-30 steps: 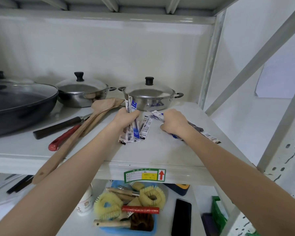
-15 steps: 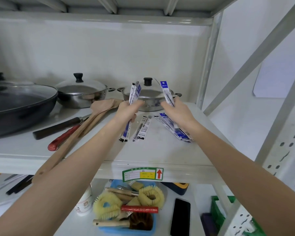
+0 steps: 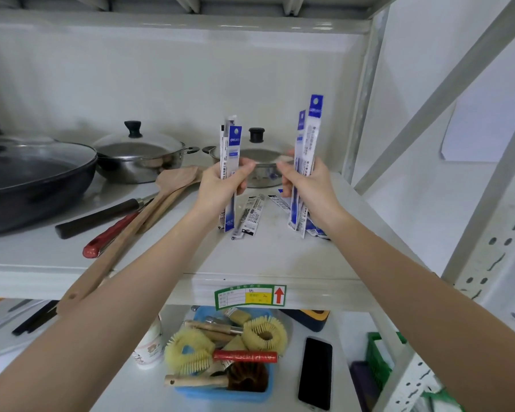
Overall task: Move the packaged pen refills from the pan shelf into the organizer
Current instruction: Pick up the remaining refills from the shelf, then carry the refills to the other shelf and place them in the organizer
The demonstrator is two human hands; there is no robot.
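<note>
My left hand (image 3: 220,185) grips a bunch of blue-and-white pen refill packs (image 3: 231,144), held upright above the white pan shelf (image 3: 167,257). My right hand (image 3: 309,185) grips a second upright bunch of refill packs (image 3: 311,135), taller than the first. Between the two hands a few loose refill packs (image 3: 250,214) lie flat on the shelf, and another pack (image 3: 280,202) lies slanted just left of my right wrist. No organizer is in sight.
Behind the hands stand a steel lidded pot (image 3: 259,165), a second lidded pot (image 3: 140,156) and a big black pan (image 3: 27,179). Wooden spatulas (image 3: 149,215) and a red-handled tool (image 3: 110,236) lie left. Below sit a blue basket of brushes (image 3: 226,358) and a phone (image 3: 315,373).
Both hands have risen from the shelf surface with their bunches of packs, turning them upright. The right hand went from pressing on flat packs to holding them vertical.
</note>
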